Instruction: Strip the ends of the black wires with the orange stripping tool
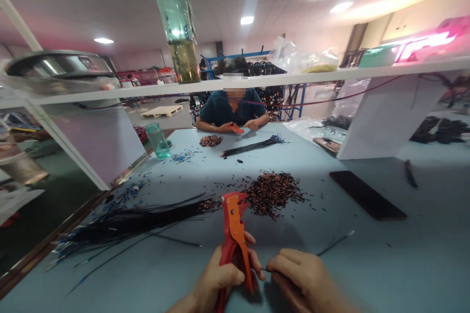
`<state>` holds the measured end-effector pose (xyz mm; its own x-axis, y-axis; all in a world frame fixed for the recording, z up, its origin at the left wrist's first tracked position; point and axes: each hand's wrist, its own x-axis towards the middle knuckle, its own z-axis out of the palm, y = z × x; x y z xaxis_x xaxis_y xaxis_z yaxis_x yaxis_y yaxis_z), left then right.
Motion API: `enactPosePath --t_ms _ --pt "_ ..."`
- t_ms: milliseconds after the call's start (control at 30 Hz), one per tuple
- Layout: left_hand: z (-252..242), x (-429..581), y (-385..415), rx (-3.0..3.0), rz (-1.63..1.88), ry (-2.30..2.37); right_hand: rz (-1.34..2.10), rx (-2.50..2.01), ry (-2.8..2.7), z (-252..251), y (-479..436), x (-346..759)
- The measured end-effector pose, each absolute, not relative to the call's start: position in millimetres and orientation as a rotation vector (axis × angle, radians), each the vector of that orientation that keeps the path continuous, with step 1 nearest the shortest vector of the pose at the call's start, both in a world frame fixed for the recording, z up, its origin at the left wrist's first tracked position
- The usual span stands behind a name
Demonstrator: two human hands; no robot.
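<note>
Gripping red-and-orange pliers (235,224) in the left hand (228,273), wrapping thumb and fingers around the handles, pointing the head to twelve o'clock. Reading all further directions from the pliers. Pinching a thin black wire (267,269) in the right hand (304,270) at four o'clock, curling the fingers, directing the visible end towards the left hand; not telling touch from gap there. Showing a further length of wire (335,244) at three o'clock, just beyond the right hand, ending in a pale tip; not telling whether part of the same piece.

Including a heap of small black-and-copper pieces (277,193) at one o'clock, near the pliers' head. Listing a bundle of black wires (143,220) at nine o'clock, turning copper-coloured ends towards the pliers and blue-tipped ends away. Noting scattered blue pieces (134,189) at ten o'clock, a flat dark slab (367,195) at two, a green cup (157,142) at eleven. Facing, at twelve o'clock across the table (128,286), a person (217,109) in a dark top, with a red tool (236,128) in hand. Counting, on the white shelf (147,92), a green bottle (179,34) at eleven o'clock.
</note>
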<state>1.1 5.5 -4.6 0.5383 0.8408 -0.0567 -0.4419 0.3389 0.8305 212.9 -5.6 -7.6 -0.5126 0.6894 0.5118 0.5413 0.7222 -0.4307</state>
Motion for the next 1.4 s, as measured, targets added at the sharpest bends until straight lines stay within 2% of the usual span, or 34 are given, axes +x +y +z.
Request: enactPosePath --t_ms 667,1100,1400 --pt "-3.7 1.9 5.5 0.89 0.897 0.541 0.552 -1.046 -2.193 -6.5 -4.7 215.5" --pt "-10.0 0.9 7.8 0.901 0.928 0.495 0.376 -1.173 -2.156 -15.3 -3.9 224.0" --pt "-4.0 0.2 8.7 0.897 0.841 0.483 0.509 -1.305 -2.008 -4.1 -1.2 230.8"
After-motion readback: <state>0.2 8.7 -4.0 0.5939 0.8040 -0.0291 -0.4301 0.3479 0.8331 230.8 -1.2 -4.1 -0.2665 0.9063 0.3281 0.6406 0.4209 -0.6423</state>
